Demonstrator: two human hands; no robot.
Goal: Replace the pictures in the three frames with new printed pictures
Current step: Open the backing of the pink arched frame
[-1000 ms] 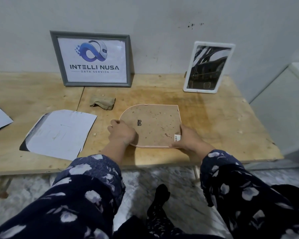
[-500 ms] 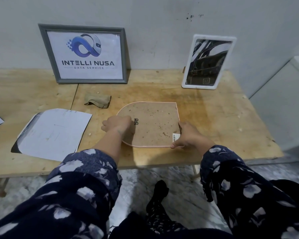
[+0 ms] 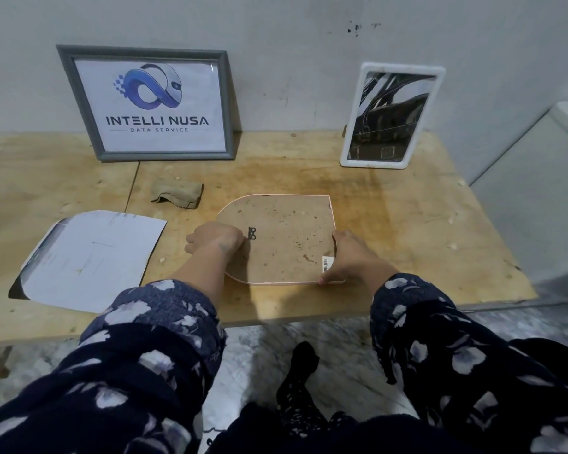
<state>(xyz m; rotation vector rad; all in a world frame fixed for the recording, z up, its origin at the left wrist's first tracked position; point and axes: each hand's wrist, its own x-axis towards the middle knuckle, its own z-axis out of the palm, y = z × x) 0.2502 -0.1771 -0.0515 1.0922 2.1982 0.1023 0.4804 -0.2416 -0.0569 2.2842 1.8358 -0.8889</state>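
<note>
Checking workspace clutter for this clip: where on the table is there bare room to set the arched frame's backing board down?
Widest bare patch: right of the arched frame, running from the white frame to the table's front edge. A smaller strip lies between the gray frame and the cloth. Crowded: the left-centre, with the paper sheet, left hand and right hand.

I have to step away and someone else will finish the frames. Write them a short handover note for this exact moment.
Left hand: resting on the left part of the arch-shaped frame, which lies face down mid-table, backing board on.
Right hand: gripping that frame's right edge by the barcode sticker.
Grey frame with the logo print and white frame with a dark picture lean against the wall.
Loose printed sheet lies face down to the left; folded cloth behind it.
Done: cannot tell which frames already hold new pictures.
Left: open the arch-shaped frame's back and swap its picture.
</note>
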